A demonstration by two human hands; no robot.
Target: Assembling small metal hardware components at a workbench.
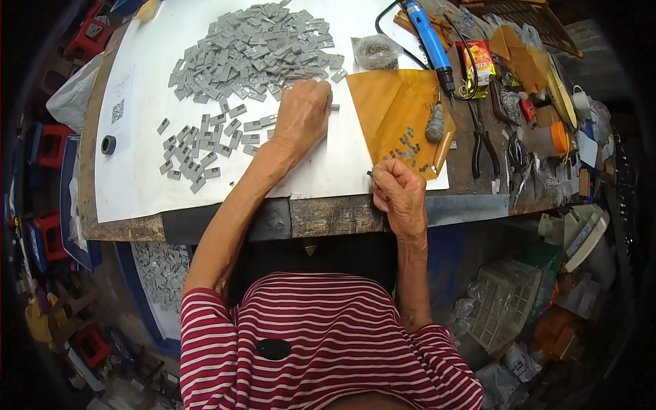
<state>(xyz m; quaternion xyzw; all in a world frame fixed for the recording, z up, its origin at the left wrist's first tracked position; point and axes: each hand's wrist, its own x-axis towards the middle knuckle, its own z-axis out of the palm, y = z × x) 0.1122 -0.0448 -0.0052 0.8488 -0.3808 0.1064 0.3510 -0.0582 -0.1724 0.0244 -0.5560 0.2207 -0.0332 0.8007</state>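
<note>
Many small parts fill clear bag (376, 51) (upright).

Desk (328, 217): worn wooden top, chipped front edge.
Left floor: red stools (51, 145).
Right floor: white plastic basket (504, 301).
Light: bright, even.

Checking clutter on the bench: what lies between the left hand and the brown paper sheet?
In the head view, only bare white sheet separates the left hand from the brown paper; one small grey piece pokes out beside the fingers.

Grey plastic pieces (253, 51), red-white striped shirt (328, 342)
</note>
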